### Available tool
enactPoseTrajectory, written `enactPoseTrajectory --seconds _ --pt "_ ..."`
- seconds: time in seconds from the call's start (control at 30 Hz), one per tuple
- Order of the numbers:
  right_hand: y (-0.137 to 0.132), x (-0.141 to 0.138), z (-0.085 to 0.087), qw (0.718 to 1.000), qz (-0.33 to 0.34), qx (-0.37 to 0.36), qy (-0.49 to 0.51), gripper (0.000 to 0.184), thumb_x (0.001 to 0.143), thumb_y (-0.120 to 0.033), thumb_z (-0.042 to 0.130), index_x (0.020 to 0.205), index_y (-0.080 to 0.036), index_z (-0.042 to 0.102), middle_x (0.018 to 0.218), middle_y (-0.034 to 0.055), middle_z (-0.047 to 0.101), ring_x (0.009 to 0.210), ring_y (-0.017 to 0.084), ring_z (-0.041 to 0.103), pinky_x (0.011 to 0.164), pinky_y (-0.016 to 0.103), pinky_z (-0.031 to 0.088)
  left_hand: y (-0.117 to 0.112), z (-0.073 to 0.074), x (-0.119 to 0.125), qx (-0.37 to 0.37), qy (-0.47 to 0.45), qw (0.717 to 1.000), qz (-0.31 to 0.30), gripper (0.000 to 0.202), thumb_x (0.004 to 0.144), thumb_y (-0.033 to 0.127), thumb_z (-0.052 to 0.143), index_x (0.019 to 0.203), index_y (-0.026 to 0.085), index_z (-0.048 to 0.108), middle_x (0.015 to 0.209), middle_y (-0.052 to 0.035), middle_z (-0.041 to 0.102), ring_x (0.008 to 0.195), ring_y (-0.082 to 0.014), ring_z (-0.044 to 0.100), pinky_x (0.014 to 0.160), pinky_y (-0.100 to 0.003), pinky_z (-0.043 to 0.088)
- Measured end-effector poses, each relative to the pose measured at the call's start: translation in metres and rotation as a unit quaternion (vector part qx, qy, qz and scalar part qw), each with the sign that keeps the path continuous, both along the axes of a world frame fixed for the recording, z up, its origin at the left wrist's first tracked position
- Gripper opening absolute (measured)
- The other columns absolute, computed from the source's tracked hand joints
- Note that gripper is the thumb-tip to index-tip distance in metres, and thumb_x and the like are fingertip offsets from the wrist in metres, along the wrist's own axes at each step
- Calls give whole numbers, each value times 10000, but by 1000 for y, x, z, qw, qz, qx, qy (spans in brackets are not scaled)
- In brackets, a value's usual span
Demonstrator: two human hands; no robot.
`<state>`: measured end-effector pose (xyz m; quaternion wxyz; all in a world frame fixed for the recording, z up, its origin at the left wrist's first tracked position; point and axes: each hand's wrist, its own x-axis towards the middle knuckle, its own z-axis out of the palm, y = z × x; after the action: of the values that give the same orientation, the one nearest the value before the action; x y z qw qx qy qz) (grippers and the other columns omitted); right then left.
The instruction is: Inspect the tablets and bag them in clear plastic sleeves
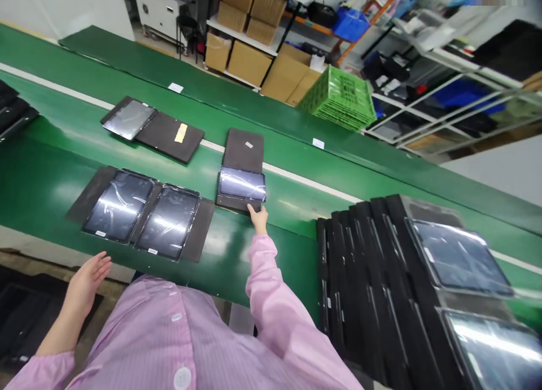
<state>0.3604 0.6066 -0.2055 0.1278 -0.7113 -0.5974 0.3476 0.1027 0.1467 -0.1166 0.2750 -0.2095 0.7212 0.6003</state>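
Observation:
My right hand pinches the near edge of a dark foam pad, thumb on top. Across this pad lies a glossy tablet-like screen panel, just beyond my fingertips. Off the bench's near edge, my left hand hangs in the air with fingers extended, holding nothing. Closest to it on the bench is a dark panel with a small white label. A second such panel sits to its right, and both rest on a dark foam sheet.
Toward the back left, another panel lies on foam pads beside one bearing a yellow sticker. Stacked foam trays holding panels rise at the right. A green crate stands past the green bench, before shelves with cardboard boxes.

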Motion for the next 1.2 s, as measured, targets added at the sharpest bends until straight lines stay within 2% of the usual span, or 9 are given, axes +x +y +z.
enactPoseTrajectory --seconds 0.17,0.37,0.53,0.67,0.77,0.9,0.97,1.03,1.2 --pt "24 -29 -11 997 -10 -45 -66 496 934 -410 661 1338 -149 542 1398 135 512 1301 305 492 1102 546 389 -30 -7 19 -27 -29 995 93 122 876 244 564 915 206 673 849 1 691 763 -93 659 721 -182 508" --pt "34 -93 -22 996 19 -38 -79 555 925 -451 651 1367 -147 512 1434 145 470 1353 323 422 1131 546 326 -18 -16 26 -39 -14 993 106 128 854 236 597 931 180 682 881 -29 692 746 -97 656 696 -187 508" --pt "39 -136 -21 998 45 -28 -31 554 908 -446 674 1347 -140 529 1442 148 470 1368 326 409 1145 552 303 -6 -8 10 -42 45 995 75 241 762 291 662 973 178 689 924 -39 700 793 -116 656 718 -205 509" --pt "37 -116 -9 995 66 -43 57 456 907 -401 688 1261 -130 590 1319 129 596 1225 264 567 1083 488 417 -16 -6 -27 -85 118 985 96 327 696 328 655 980 166 671 964 -54 682 845 -160 647 808 -292 531" --pt "-1 -82 -4 991 37 -52 116 515 907 -433 655 1292 -102 568 1321 165 615 1199 254 604 1037 415 475 -22 -11 -78 -199 232 950 58 449 723 387 599 1093 137 654 1134 -120 658 1046 -253 636 991 -428 499" --pt "-105 -59 -1 974 -3 -124 188 617 893 -598 499 1223 -94 632 1214 182 685 1055 288 690 833 373 581 -9 -22 -165 -294 295 905 -88 668 742 460 604 1290 80 572 1387 -217 528 1341 -351 465 1180 -504 313" --pt "-155 -65 0 964 -24 -156 215 640 832 -643 537 1174 -117 662 1182 166 703 1032 301 704 783 377 599 3 -30 -204 -275 254 909 -183 710 733 483 638 1301 64 561 1410 -241 516 1376 -370 434 1192 -509 289" --pt "-187 -79 2 955 -45 -168 241 632 772 -631 614 1186 -154 656 1201 132 703 1066 284 700 817 353 604 14 -38 -233 -234 207 907 -282 682 726 524 664 1243 83 605 1333 -223 598 1291 -359 538 1140 -486 381" --pt "-206 -120 8 945 -79 -173 267 634 686 -524 741 1202 -176 625 1208 110 705 1084 274 697 856 329 603 16 -52 -276 -179 157 884 -402 648 763 611 637 1215 147 635 1222 -146 695 1134 -298 658 1004 -398 506"
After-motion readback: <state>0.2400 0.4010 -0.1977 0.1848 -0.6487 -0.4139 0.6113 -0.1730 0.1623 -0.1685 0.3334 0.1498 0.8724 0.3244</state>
